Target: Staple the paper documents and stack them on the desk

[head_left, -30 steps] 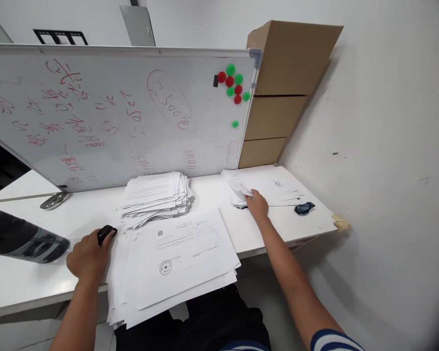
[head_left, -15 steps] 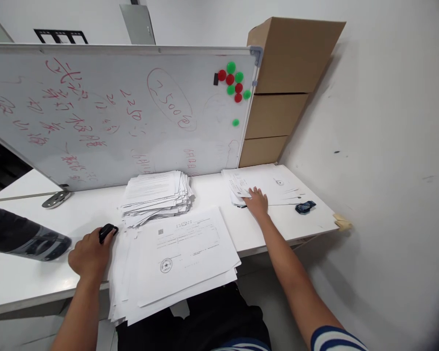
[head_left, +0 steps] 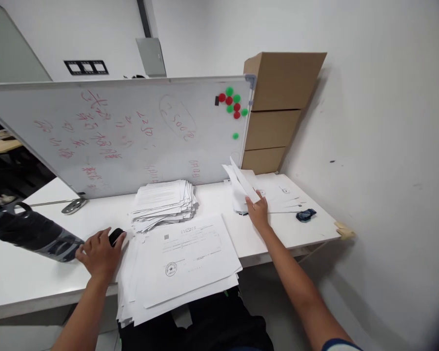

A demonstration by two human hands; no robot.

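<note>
My left hand rests at the left edge of the near papers, with a small black object between thumb and index finger; its exact kind is hard to make out. At the right of the table, my right hand pinches lifted sheets of paper, which bend upward from the right-hand pile. A spread stack of printed documents, the top one bearing a round stamp, overhangs the table's front edge above my lap. Behind it sits a thicker pile of papers.
A dark water bottle leans beside my left hand. Beyond it lies a grey computer mouse. A whiteboard with magnets stands along the back, next to stacked cardboard boxes. A dark blue object lies right of the papers.
My right hand has gone from lying on the right-hand papers to lifting sheets of them. My left hand's fingers have spread somewhat around the black object. The camera view has tilted up.
</note>
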